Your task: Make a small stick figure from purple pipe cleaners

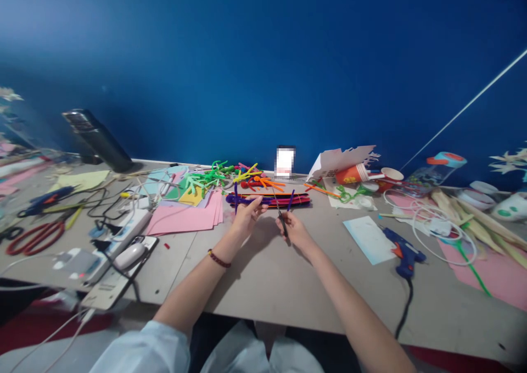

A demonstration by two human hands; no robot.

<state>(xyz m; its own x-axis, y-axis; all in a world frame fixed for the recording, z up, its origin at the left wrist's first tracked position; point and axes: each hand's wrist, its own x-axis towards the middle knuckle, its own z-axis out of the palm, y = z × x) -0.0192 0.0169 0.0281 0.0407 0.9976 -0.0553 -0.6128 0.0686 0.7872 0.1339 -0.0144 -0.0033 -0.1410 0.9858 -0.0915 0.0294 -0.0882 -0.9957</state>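
My left hand (247, 215) is closed on a purple pipe cleaner (239, 200) just in front of a flat bundle of coloured pipe cleaners (288, 200). My right hand (293, 230) grips small dark scissors (282, 219), their blades pointing up toward the purple pipe cleaner. Both hands hover over the grey table (263, 274). A heap of green, yellow, orange and red pipe cleaners (224, 178) lies behind them.
Pink paper sheets (185, 216) lie left of my hands. A blue glue gun (403, 252), a light card (370, 238) and white cable sit to the right. Red scissors (35, 235), a power strip (123, 233) and a dark flask (99, 139) are at left. Paper cups (362, 174) stand behind.
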